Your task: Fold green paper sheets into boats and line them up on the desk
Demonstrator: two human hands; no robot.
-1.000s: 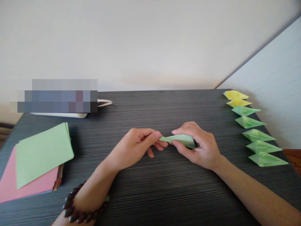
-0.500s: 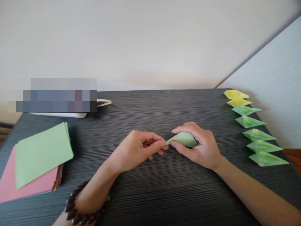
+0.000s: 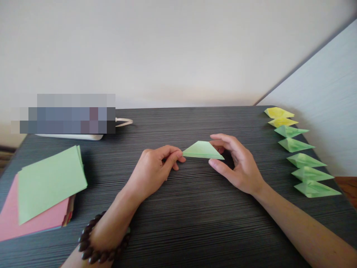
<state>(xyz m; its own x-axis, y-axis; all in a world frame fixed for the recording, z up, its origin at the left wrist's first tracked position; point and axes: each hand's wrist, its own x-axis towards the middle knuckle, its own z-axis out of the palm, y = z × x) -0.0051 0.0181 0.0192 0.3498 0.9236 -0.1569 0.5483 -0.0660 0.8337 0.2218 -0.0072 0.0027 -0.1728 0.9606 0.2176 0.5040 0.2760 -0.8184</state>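
Note:
My left hand (image 3: 154, 171) pinches the left tip of a folded piece of light green paper (image 3: 202, 149) between thumb and fingers. The paper is long and pointed at both ends, with a flat top edge and a crease along its lower side. At its right end, my right hand (image 3: 238, 163) is open, the thumb and fingers spread around that end. The right thumb lies close under the paper's lower edge; whether it touches cannot be made out. A dark bead bracelet (image 3: 95, 257) circles my left wrist.
Several folded green paper boats (image 3: 306, 160) and two yellow ones (image 3: 279, 112) line the table's right side. Green sheets (image 3: 52, 182) lie on pink paper (image 3: 8, 219) at the left. Behind them is a blurred-out object (image 3: 69, 119) with a white cable loop (image 3: 125, 121).
The left hand has moved left and slightly up with the green paper. My right hand has loosened from the paper and its fingers have spread, so more of the paper shows.

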